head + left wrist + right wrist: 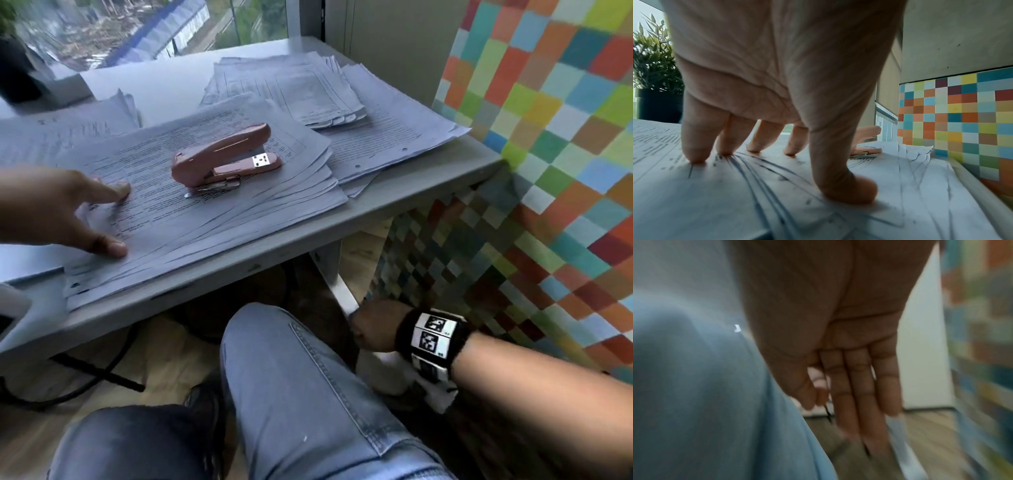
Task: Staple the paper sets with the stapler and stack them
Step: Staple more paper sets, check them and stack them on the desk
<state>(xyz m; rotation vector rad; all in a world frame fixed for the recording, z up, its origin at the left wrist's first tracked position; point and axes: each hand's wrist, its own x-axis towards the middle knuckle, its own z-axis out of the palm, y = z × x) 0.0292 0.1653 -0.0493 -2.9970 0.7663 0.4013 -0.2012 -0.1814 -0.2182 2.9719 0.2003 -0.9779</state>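
- Across the middle of the head view, a grey desk (404, 202) is carrying several piles of printed paper, its front edge running from lower left up to the right.
- Filling the right side of that view, a wall of coloured squares (548, 137) is standing just beside the desk's right end.
- At the bottom of the frame, the person's legs in blue jeans (308, 394) are showing below the desk edge.
- Left of centre, the nearest paper stack (219, 222) is lying fanned out, its sheets slipping apart along the near edge and overhanging the desk slightly.
- Behind it, toward the upper centre, a second pile of papers (294, 89) is sitting on wider sheets that are reaching the desk's right corner.
- At the left edge, the left hand (65, 209) is pressing down on the near stack, fingers straight and spread, with the fingertips (694, 155) and thumb touching the top sheet; it is gripping nothing.
- At the lower right, the right hand (373, 329) is hanging below the desk beside the knee, wearing a wristband with black-and-white markers; the blurred wrist view is showing its fingers (859, 394) straight and together, holding nothing.
- Near the centre, the pink stapler (224, 156) is resting on top of the near stack, right of the left hand and apart from it.
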